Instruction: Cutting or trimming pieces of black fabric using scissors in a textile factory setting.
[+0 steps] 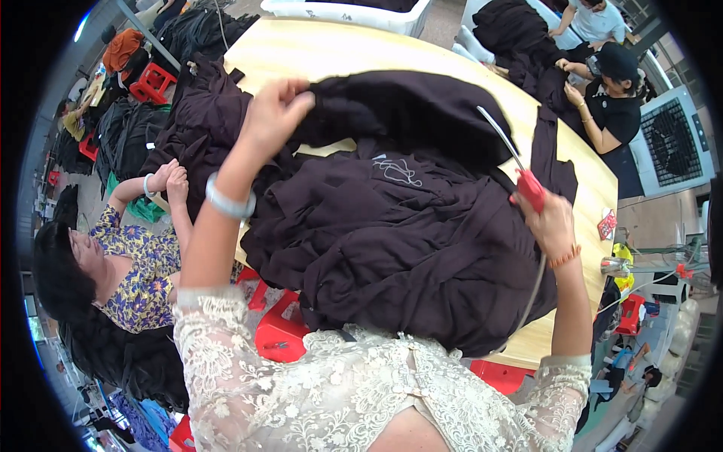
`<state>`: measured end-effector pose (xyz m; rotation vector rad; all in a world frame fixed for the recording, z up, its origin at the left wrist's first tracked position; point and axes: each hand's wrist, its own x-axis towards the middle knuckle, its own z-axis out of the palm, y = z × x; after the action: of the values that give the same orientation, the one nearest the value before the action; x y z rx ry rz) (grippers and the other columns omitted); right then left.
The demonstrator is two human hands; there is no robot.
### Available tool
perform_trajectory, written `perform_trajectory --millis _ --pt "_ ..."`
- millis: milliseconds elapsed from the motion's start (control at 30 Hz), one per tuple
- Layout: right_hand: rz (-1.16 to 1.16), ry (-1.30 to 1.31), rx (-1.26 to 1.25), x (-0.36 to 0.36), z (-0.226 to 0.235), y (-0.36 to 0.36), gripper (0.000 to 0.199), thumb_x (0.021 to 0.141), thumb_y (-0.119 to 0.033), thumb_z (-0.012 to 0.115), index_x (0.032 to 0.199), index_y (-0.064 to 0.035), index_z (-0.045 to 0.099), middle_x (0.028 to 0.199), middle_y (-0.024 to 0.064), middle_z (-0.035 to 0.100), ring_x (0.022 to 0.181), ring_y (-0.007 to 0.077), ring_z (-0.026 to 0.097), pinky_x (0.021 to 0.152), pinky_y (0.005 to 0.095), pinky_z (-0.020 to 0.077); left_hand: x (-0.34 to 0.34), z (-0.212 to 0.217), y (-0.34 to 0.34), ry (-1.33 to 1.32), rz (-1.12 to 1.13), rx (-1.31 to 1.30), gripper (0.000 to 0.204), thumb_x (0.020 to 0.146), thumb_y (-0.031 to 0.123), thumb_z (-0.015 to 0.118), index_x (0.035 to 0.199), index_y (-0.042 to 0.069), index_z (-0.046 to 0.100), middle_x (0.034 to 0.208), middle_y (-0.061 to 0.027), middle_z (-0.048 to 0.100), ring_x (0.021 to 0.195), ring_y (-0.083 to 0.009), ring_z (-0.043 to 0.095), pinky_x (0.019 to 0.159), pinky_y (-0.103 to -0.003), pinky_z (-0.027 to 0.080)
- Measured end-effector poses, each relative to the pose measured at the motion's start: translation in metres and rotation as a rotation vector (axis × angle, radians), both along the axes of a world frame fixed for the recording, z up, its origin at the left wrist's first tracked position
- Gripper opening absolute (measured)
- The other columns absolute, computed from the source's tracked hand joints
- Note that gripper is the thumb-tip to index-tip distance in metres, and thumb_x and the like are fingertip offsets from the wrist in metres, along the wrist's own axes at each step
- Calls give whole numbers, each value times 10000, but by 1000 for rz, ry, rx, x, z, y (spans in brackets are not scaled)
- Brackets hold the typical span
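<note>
A dark purple-brown garment [407,102] arches across the table, lifted off the heap. Its left end meets the fingertips of my left hand [271,120], which are curled and slightly blurred. In my right hand [550,226] are red-handled scissors [532,190], their slim metal blades pointing up and left, close to the garment's right end. Below them a large heap of the same dark cloth [399,248] covers the near part of the table, with loose pale threads [399,172] lying on it. A pale cord [533,294] runs down from beneath my right hand.
The light wooden table [331,45] has more dark garments [215,113] piled at its left. Beyond the far edge stands a white tub [354,13]. A person in a flowered top [143,279] sits at left; others handle cloth at far right. Red stools [280,328] are below.
</note>
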<state>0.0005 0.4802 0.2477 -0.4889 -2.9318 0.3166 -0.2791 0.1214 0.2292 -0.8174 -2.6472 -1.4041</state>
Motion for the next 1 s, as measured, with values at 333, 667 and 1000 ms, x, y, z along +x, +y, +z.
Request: perform_trajectory --millis 333,667,1000 --pt "281 128 -480 106 -18 -142 533 628 -318 865 972 -14 592 826 118 595 640 289 591 584 336 488 226 -45 -109 -834 -27 -38 262 786 163 770 877 -39 630 768 -22 622 653 -49 550 584 -209 455" --pt "137 223 -452 98 -18 -137 205 802 -98 717 833 -21 529 687 193 539 620 407 568 531 395 444 225 -26 -95 -636 -88 475 84 900 69 634 840 42 582 757 72 512 688 -5 444 597 -178 379" --pt "381 -57 -484 99 -17 -163 767 597 -289 875 1195 14 503 1026 148 607 720 312 590 637 374 469 202 -4 -52 -486 -121 543 100 940 93 576 951 -4 602 1093 -37 633 838 -24 485 764 -177 387"
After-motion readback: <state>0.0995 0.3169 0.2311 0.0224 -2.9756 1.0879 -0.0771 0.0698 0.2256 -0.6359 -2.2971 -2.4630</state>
